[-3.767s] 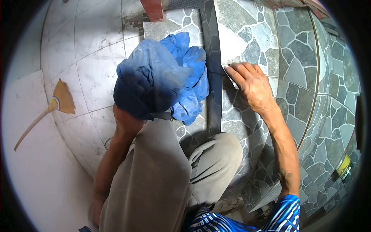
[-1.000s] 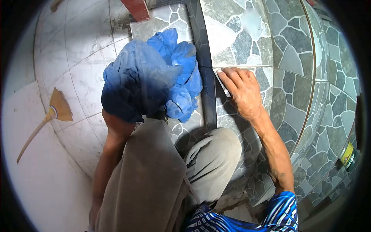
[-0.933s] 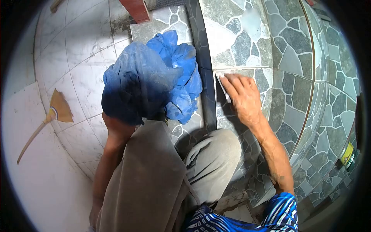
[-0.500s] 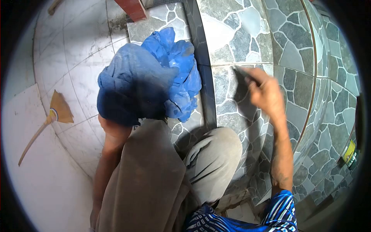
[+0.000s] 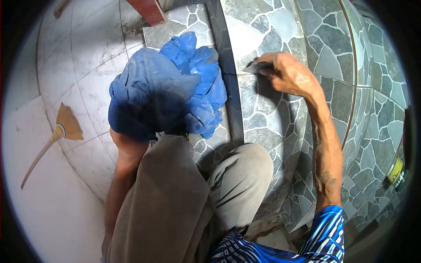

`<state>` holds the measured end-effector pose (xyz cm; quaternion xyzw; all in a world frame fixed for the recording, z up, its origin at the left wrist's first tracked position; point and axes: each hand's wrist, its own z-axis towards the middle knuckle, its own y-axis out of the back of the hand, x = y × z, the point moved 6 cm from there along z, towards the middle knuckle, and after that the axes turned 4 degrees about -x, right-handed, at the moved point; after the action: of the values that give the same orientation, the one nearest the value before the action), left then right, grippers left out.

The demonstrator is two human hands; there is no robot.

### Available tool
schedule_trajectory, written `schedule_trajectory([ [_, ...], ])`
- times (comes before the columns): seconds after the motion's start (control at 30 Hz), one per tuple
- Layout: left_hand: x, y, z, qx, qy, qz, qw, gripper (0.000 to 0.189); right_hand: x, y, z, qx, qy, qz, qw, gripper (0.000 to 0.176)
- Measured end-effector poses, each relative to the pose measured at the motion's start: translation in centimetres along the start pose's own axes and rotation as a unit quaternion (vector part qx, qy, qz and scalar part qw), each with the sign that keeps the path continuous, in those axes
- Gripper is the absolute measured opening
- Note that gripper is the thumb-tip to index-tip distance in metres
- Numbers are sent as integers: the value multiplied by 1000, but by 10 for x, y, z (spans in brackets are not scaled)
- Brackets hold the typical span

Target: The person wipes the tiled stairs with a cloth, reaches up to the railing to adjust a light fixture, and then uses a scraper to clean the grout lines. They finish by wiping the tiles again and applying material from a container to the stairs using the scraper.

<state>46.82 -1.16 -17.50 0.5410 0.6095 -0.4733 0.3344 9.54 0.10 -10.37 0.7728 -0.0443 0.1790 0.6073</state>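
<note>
My right hand [image 5: 291,74] is closed around a small dark flat-bladed scraper [image 5: 259,67]. The blade points left, with its tip at or just above the joint between two stone-patterned tiles [image 5: 261,103], close to the dark edge strip [image 5: 232,96]. On the left, my left hand [image 5: 129,144] is beside my knee, gripping a bunched blue cloth [image 5: 147,83] that covers its fingers. Against the cloth's right side is a crumpled, dusty blue plastic sheet or bag [image 5: 206,87], resting on the lower tiled surface.
A short broom [image 5: 68,125] lies at the left near the white marble-look tiles [image 5: 94,83]. A red post [image 5: 149,11] stands at the top. A yellow-and-black container [image 5: 396,173] is at the far right. My bent knees [image 5: 243,175] are below the work area.
My right hand has moved left and slightly up, bringing the scraper closer to the dark edge strip along the tile joint. The left hand and cloth stay nearly in place.
</note>
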Motion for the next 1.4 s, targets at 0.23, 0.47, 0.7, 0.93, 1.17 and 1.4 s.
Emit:
schedule_trajectory([
  [0.23,-16,-9,-2,53,-76,34,995,48,-7,-10,7,7,37,90,995,23],
  [0.47,-12,4,-3,25,-158,281,946,61,-10,-15,15,43,-18,150,988,28],
  [0.7,-35,-12,-9,49,-346,424,835,64,-17,-11,22,82,-79,165,980,23],
  [0.93,-13,6,8,27,-192,224,955,51,-9,-10,21,94,11,56,994,20],
  [1.17,-7,14,12,11,-138,242,960,64,10,-15,1,24,-52,98,994,31],
  [1.4,-29,-4,14,-57,11,-64,996,60,10,-32,-35,80,-395,250,880,27],
])
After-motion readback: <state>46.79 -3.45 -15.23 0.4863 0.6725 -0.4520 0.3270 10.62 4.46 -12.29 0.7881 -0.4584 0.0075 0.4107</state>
